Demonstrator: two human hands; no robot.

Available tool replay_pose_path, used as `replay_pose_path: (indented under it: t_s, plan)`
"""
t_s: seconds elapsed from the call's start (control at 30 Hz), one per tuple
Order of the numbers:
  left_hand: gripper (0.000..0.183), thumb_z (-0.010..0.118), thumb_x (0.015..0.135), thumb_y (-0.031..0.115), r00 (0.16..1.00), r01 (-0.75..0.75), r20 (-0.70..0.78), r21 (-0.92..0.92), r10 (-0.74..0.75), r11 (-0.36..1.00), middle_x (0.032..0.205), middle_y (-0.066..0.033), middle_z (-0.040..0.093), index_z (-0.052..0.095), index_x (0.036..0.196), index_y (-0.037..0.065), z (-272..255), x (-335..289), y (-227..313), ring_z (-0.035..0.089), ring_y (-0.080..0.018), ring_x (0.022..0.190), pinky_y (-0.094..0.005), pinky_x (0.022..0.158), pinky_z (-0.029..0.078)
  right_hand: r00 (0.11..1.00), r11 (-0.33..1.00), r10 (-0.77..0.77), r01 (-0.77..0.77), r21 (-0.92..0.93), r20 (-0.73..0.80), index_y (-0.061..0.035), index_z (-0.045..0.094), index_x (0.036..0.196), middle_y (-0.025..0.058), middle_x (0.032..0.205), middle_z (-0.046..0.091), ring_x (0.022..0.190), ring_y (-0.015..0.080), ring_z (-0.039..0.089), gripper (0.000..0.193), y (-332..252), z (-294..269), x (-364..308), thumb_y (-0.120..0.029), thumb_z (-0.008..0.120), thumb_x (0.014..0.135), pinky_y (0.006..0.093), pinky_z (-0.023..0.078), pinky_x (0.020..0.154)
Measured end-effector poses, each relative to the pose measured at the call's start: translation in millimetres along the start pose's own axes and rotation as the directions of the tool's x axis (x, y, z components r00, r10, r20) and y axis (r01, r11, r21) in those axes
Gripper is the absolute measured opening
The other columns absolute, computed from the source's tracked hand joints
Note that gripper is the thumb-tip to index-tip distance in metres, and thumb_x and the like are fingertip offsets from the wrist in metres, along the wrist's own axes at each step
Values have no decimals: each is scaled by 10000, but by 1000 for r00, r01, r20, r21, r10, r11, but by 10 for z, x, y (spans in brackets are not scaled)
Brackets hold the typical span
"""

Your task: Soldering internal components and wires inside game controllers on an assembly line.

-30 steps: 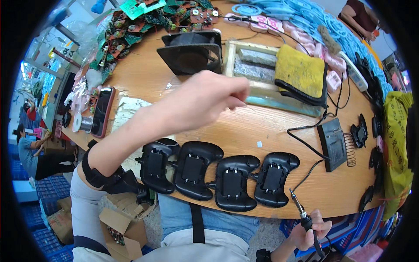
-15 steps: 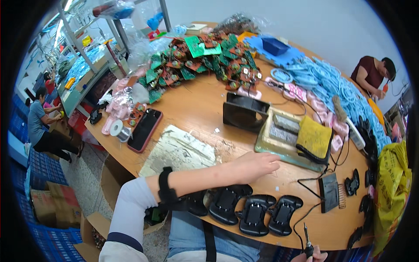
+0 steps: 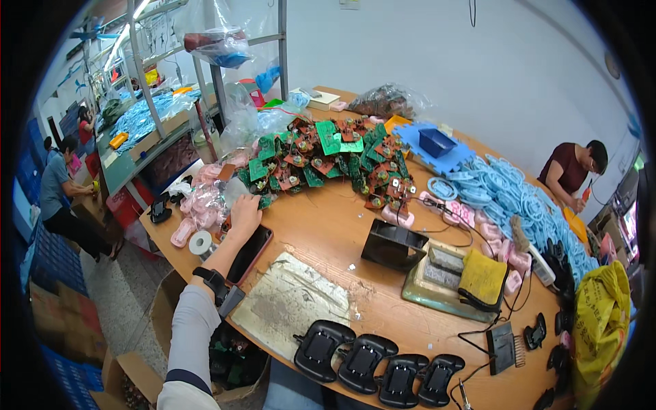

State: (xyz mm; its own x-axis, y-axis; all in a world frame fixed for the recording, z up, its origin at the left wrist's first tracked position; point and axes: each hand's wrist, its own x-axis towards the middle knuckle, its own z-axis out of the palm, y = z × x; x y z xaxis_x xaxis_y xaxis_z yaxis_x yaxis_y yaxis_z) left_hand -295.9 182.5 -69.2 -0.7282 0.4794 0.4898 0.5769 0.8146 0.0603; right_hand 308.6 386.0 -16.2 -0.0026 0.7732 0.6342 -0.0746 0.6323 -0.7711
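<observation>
My left hand reaches out over the far left of the table, at the near edge of a heap of green and red-brown circuit boards. Its fingers are mostly hidden behind the back of the hand, right beside a small green board and some clear plastic. Below the wrist lies a phone in a red case, with a solder reel to its left. My right hand is out of the picture; only the tip of a soldering iron shows at the lower edge.
Several black controller shells line the near edge beside a stained white sheet. A black fan, a sponge tray with a yellow cloth, and light-blue rings lie right. A co-worker sits beyond.
My left hand has swung from near the sponge tray over to the boards at the far left. My right hand has dropped out of view, and the whole view has tilted up.
</observation>
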Motion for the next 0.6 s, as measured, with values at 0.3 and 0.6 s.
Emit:
replay_pose_path:
  t_s: [0.3, 0.6]
  plan:
    - [184, 610, 840, 181, 920, 383, 276, -788, -279, 482, 788, -41, 647, 603, 948, 32, -1007, -250, 256, 604, -127, 720, -225, 637, 436, 968, 965, -251, 249, -77, -15, -4, 404, 694, 127, 634, 430, 583, 214, 469, 166, 140, 30, -36, -85, 543, 734, 303, 413, 569]
    - [288, 550, 901, 144, 706, 680, 703, -707, 88, 193, 881, -17, 631, 573, 1111, -52, -1519, -1312, 478, 560, -56, 743, -209, 673, 456, 989, 963, 122, -138, 232, 82, -21, 388, 689, 129, 604, 422, 561, 208, 450, 167, -107, 396, -29, -82, 543, 687, 305, 398, 562]
